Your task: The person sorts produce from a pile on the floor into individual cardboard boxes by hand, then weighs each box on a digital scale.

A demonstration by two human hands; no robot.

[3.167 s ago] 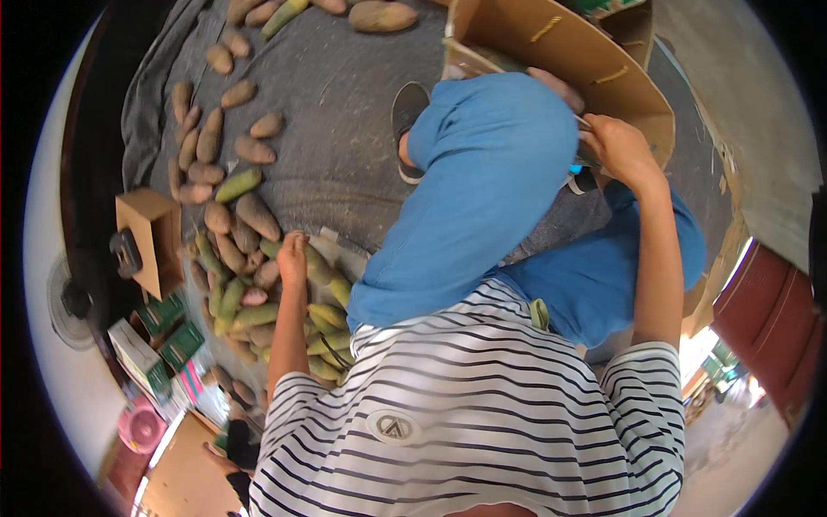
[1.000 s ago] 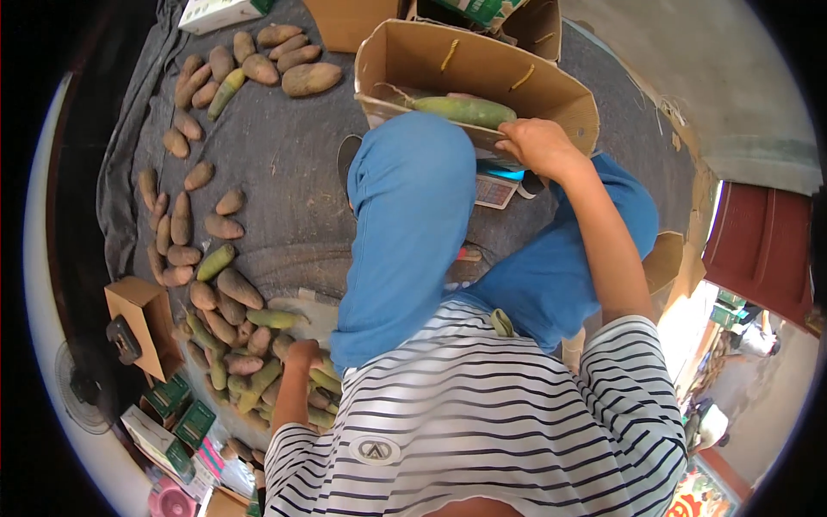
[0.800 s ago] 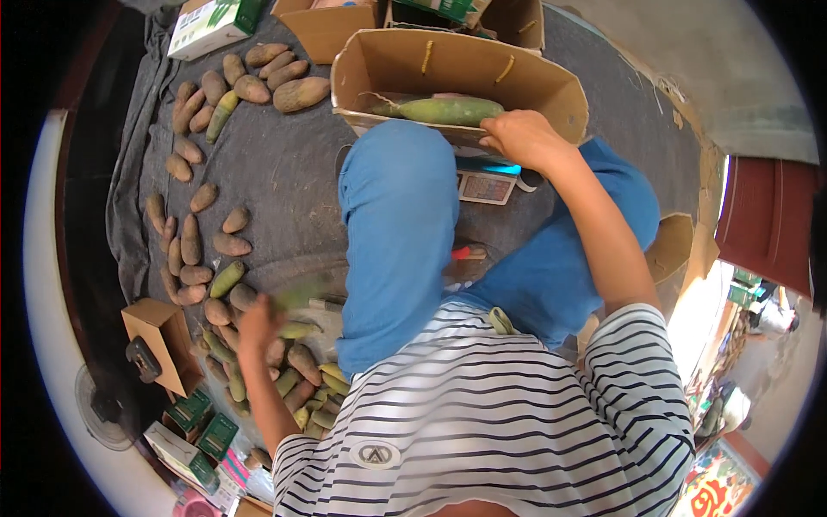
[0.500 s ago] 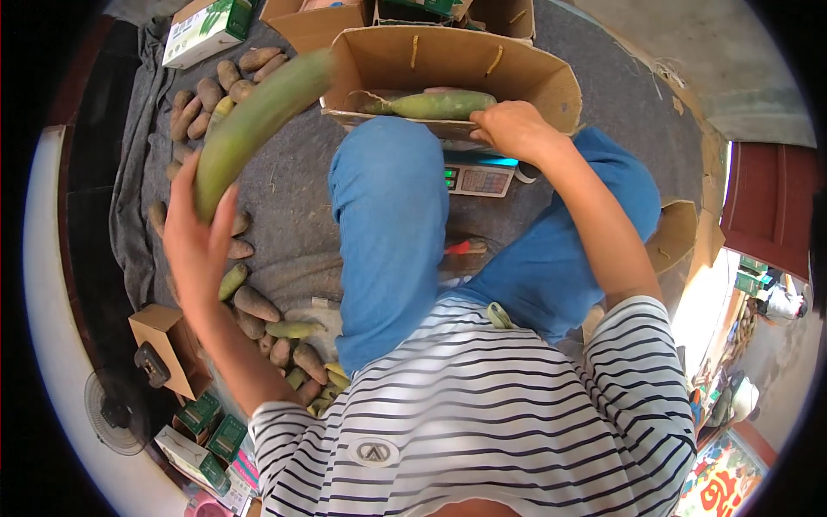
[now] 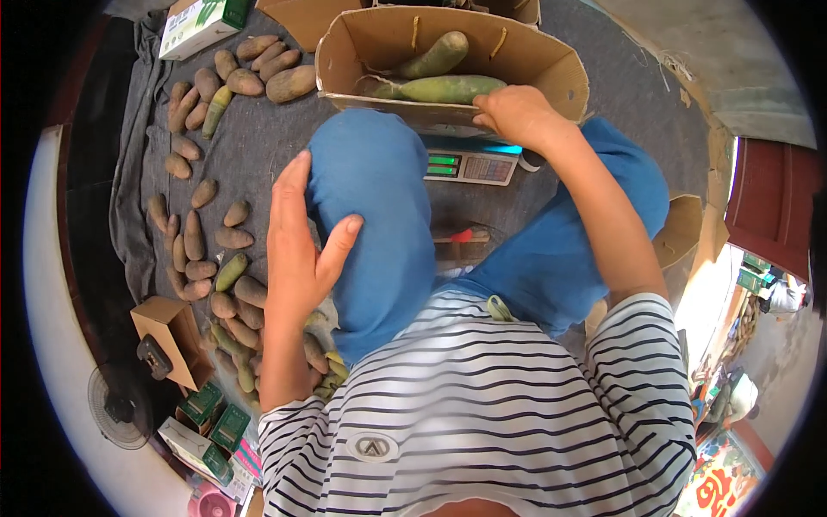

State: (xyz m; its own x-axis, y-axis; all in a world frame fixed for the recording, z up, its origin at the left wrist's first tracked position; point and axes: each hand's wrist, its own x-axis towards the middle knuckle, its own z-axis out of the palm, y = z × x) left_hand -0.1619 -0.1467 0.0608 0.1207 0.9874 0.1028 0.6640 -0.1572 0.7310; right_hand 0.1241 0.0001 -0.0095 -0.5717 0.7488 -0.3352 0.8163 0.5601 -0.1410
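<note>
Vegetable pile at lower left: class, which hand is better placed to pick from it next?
Probably the left hand: it looks empty and is nearer the vegetable pile, while the right hand holds the carton.

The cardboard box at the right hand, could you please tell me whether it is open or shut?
The box is open: two long green vegetables show inside, and the right hand holds its near edge.

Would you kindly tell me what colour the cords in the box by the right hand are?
The cords are yellow, best seen in the head view.
</note>
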